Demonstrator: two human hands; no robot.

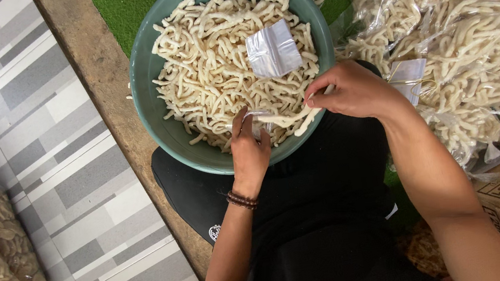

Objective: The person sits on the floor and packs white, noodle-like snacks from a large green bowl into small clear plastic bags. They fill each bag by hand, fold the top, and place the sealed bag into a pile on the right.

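Pale, finger-length cracker sticks pass between your hands above the near rim of the round green plastic basin. Your right hand pinches them with closed fingers; your left hand holds a small clear plastic bag open. Filled clear bags lie to the right.

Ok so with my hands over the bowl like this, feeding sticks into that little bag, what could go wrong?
1. The sticks in the right hand look thin and brittle; pushed against the small bag in the left hand, they may snap.
2. The bowl hangs past the board's edge at your lap, so a nudge could tip it.
3. The spare bags lie loose on the pile and could slide under.
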